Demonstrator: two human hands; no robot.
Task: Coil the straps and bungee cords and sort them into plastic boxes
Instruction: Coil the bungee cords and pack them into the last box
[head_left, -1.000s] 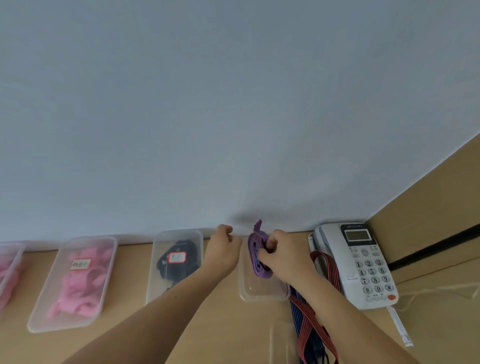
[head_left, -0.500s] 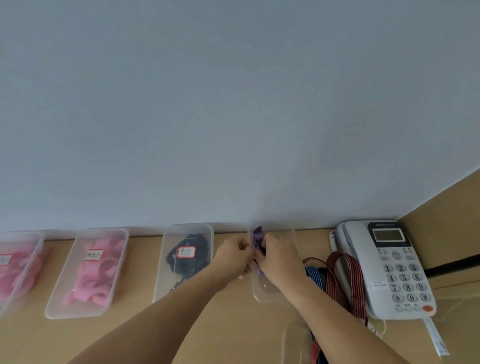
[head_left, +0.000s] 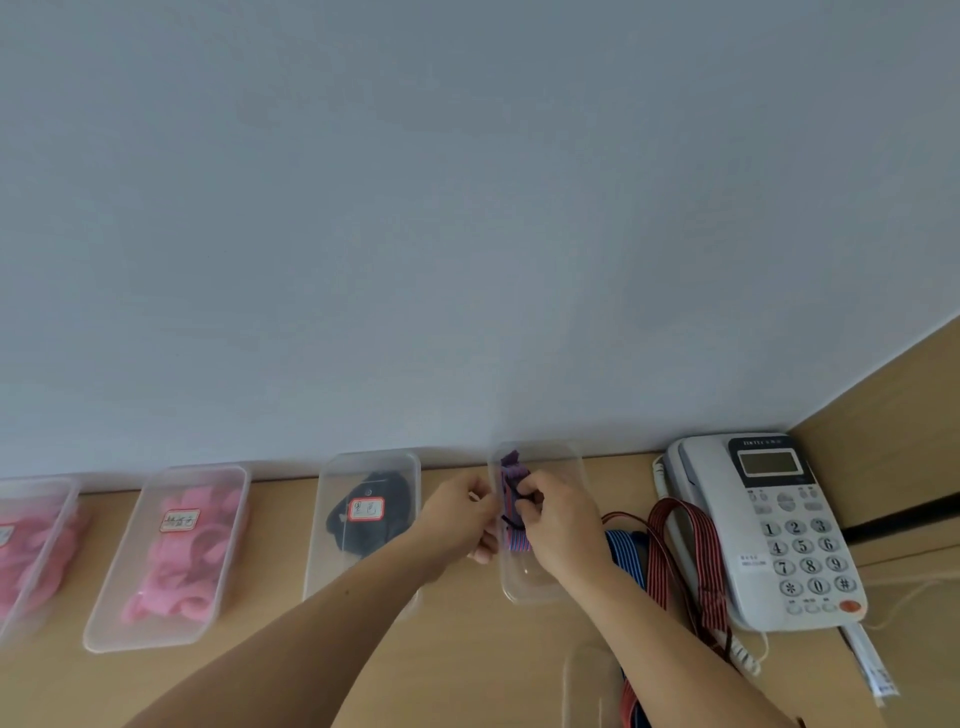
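"Purple strap (head_left: 511, 493): location?" asks the supervisor.

"Coiled and held on edge within the outline of a clear plastic box (head_left: 530, 592). The box stands on the wooden worktop (head_left: 467, 649), its far end against the grey wall (head_left: 467, 208). I cannot tell whether the coil touches the bottom."

"State of each grip?"

"The right grip (head_left: 561, 525) is clenched on the coil's right side, fingers curled round it, and the thumb pinches a thin dark band that crosses the coil. The left grip (head_left: 462, 519) has its fingers curled and pinches the coil's left edge. Both forearms reach in from the near edge."

"Other boxes?"

"Three in a row to the left, all along the wall. The nearest box (head_left: 319, 545) holds black straps (head_left: 374, 525) and bears a red-bordered label (head_left: 366, 508). The next box (head_left: 104, 623) holds pink straps (head_left: 176, 571), also labelled. The outermost box (head_left: 57, 525) is cut by the frame edge and shows pink contents. Part of another clear box (head_left: 592, 686) lies at the bottom, near the right forearm."

"Unsorted items?"

"A red striped strap (head_left: 680, 540) and a blue striped strap (head_left: 623, 551) lie loose between the right forearm and a grey telephone (head_left: 769, 525). The red one is draped partly over the telephone's left edge."
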